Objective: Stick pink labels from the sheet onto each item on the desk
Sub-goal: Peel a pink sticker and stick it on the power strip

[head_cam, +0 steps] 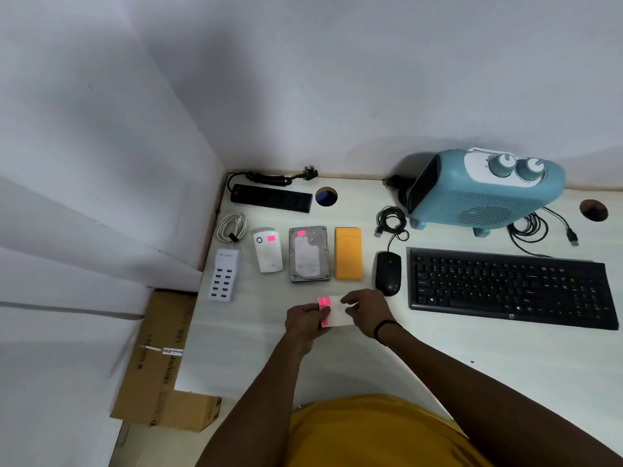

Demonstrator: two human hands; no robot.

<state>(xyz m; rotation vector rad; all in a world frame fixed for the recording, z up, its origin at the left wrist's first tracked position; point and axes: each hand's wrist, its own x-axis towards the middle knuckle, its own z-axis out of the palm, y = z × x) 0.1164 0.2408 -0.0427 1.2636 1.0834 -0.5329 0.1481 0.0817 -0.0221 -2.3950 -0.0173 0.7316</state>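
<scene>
Over the desk's front middle I hold a small white label sheet [335, 313] with pink labels on its left part. My left hand [305, 323] grips its left edge. My right hand [365, 306] pinches its right side. A white plug-in device [268, 252] and a hard drive [308, 254] each carry a pink label. No label shows on the orange case [348, 253], the white USB hub [224, 274], the black mouse [388, 273] or the keyboard [510, 288].
A black power strip [271, 197] and a coiled white cable [232, 227] lie at the back left. A blue fan heater [485, 190] stands at the back right with black cables [392, 220] beside it. A cardboard box [161, 362] sits left of the desk.
</scene>
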